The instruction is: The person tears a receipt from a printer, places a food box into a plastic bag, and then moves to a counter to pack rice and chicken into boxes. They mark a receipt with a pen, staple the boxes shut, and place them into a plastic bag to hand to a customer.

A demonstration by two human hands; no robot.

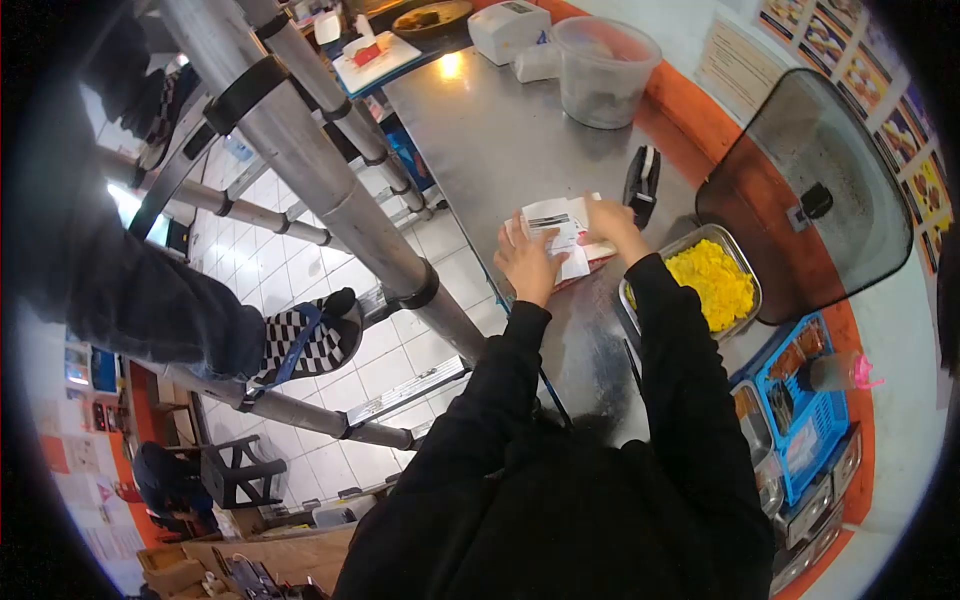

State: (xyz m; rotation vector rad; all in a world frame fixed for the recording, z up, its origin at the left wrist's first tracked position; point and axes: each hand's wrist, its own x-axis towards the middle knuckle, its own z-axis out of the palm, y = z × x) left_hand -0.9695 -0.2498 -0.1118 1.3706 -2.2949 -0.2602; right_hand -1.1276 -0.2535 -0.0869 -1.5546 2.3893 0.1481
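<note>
A white printed paper slip [555, 222] with dark lines lies over a red-and-white package [592, 264] on the metal table. My left hand [527, 260] holds the slip's near left side, with its fingers curled over the edge and the thumb on the paper. On the slip's right side, my right hand [612, 222] grips the paper, and part of its grip is hidden. A black tape dispenser [643, 188] stands just beyond my right hand. Beside my right forearm sits a metal tray [757, 287] of yellow, crumbly food [712, 283].
A smoky clear lid [815, 170] leans behind the tray. Farther along the metal table [470, 140] is a plastic tub [603, 85]. A blue basket [803, 400] stands at right. A person's checkered shoe [300, 340] rests on a ladder [345, 215] at left.
</note>
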